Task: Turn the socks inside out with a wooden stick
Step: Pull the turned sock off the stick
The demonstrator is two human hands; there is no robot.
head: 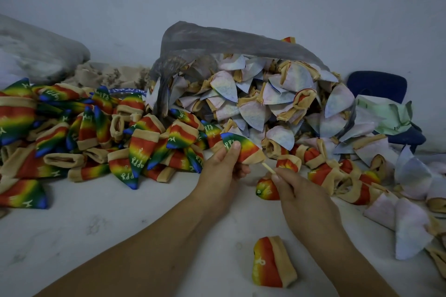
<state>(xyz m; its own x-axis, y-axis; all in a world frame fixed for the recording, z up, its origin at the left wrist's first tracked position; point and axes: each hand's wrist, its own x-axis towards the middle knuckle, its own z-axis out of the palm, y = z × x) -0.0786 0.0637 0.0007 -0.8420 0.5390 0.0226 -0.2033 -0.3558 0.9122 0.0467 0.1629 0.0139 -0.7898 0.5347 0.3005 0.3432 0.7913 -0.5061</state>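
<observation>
**Stick meets the cuff of a rainbow sock**

The rainbow sock (241,148) is held up just above the worktop (96,229), its blue toe pointing up and left and its tan cuff down and right. The left hand (224,164) grips it from below, thumb pressed on the printed side and fingers curled behind. The wooden stick (268,167) shows only as a short pale length between the cuff and the right hand (296,190), its far end at the cuff's opening. The right hand pinches the stick between thumb and forefinger, close to the left hand but not touching it. Both bare forearms reach in from the lower edge and converge

One loose sock (274,261) lies on the worktop beside the right forearm. A heap of rainbow socks (96,132) spreads to the left. Behind the hands a grey plastic bag (217,43) spills pale socks (253,94) toward the right
</observation>
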